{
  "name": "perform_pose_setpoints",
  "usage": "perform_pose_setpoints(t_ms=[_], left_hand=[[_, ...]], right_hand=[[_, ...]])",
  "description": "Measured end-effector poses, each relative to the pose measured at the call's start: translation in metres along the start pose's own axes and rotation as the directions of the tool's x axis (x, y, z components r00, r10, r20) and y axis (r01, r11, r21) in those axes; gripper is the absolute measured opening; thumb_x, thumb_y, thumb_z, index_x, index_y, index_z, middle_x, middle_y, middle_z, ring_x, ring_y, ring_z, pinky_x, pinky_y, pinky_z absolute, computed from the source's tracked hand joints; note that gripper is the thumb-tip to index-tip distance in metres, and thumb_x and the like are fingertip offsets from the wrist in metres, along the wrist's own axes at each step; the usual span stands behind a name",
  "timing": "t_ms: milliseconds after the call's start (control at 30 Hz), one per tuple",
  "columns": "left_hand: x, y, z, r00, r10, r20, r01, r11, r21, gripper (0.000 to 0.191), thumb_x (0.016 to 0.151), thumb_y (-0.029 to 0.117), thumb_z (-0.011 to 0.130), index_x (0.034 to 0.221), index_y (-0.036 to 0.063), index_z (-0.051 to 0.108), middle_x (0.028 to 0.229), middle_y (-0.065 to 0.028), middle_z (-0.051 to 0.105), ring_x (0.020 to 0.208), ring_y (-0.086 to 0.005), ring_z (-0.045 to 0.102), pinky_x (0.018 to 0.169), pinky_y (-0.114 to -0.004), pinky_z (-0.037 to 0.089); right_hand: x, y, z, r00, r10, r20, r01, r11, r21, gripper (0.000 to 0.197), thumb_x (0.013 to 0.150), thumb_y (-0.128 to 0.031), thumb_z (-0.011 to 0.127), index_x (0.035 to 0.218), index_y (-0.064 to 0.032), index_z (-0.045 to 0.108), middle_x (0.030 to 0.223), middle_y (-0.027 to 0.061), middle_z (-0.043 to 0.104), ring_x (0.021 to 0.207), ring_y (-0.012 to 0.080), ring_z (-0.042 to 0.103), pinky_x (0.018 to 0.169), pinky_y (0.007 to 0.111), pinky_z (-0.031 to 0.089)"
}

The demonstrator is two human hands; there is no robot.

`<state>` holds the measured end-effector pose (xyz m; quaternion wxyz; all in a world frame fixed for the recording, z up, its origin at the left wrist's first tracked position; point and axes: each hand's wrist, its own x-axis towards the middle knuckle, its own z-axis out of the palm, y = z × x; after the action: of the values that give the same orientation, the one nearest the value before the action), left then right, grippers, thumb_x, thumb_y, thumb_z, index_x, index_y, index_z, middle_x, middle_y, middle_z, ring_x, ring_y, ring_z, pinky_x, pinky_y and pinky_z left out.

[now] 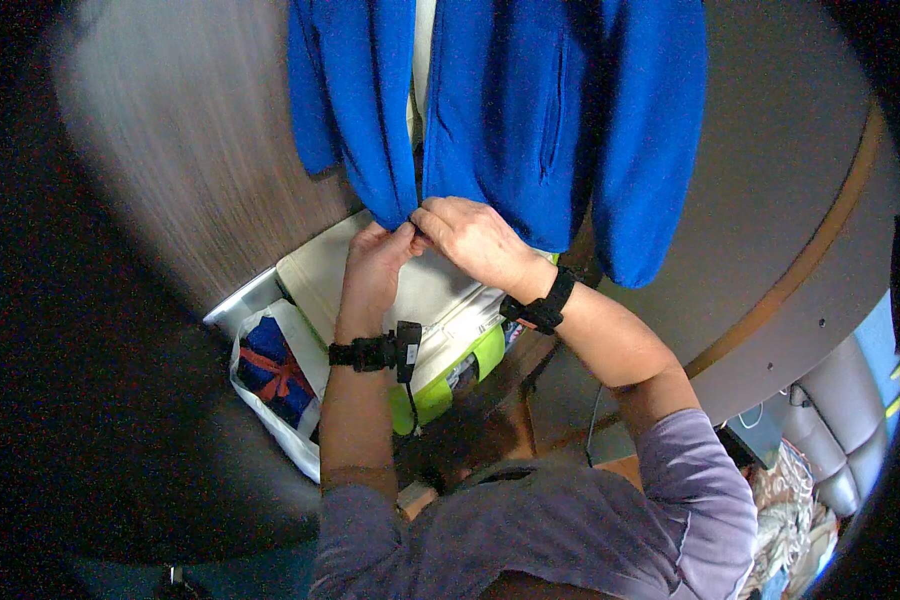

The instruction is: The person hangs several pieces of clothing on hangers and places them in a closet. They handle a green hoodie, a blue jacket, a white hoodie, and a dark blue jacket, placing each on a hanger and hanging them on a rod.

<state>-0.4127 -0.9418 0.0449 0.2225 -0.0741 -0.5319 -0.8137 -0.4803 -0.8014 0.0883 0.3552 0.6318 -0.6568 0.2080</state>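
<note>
A blue fleece jacket (pixel 495 112) hangs in front of me, its two front edges a little apart with a pale lining or garment showing between them. My left hand (pixel 379 259) pinches the bottom corner of the jacket's left-side front edge. Right beside it, my right hand (pixel 476 236) has its fingertips at the same spot, at the lower end of the front opening. The fingers hide whatever small part lies between them, so a zipper end cannot be made out. Both wrists wear black straps with small devices.
Below my hands sits a cream storage bag (pixel 435 289) with bright green trim (pixel 427 405). Left of it stands a white bag (pixel 251 382) holding a dark blue item with a red ribbon. A dark wooden panel (pixel 217 150) rises at left; a brown panel (pixel 765 187) curves at right.
</note>
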Motion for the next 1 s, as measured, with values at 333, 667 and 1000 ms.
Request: perform_pose_setpoints(t_ms=[333,667,1000], left_hand=[[-0.005,-0.009,-0.013,1.0,0.018,0.023,-0.018,0.999,-0.036,0.014,0.082,0.008,0.053,0.095,0.0028,0.058,0.085,-0.0051,0.061,0.07,-0.011,0.056,0.066,-0.025,0.047],[-0.004,-0.012,-0.009,0.999,0.038,-0.017,-0.037,0.999,0.032,0.014,0.083,0.011,0.052,0.095,0.0028,0.054,0.078,-0.0053,0.059,0.067,-0.0133,0.056,0.061,-0.025,0.046],[-0.004,-0.02,-0.034,0.994,-0.096,-0.054,0.101,0.991,0.087,0.015,0.082,0.015,0.052,0.09,0.003,0.051,0.08,-0.0095,0.057,0.068,-0.019,0.057,0.067,-0.032,0.048]], right_hand=[[0.009,-0.004,0.004,0.979,0.192,0.073,-0.205,0.926,0.318,0.011,0.075,-0.01,0.052,0.083,-0.0021,0.05,0.077,0.0164,0.053,0.073,0.034,0.054,0.063,0.04,0.044],[0.039,-0.017,0.003,0.956,0.23,0.182,-0.229,0.973,-0.027,0.015,0.067,-0.004,0.056,0.078,0.0008,0.047,0.078,0.0186,0.055,0.074,0.0349,0.056,0.061,0.04,0.046],[0.105,0.044,-0.032,0.981,0.17,-0.091,-0.188,0.947,-0.26,0.005,0.071,-0.002,0.049,0.076,0.0004,0.047,0.075,0.0204,0.055,0.072,0.0375,0.056,0.06,0.043,0.047]])
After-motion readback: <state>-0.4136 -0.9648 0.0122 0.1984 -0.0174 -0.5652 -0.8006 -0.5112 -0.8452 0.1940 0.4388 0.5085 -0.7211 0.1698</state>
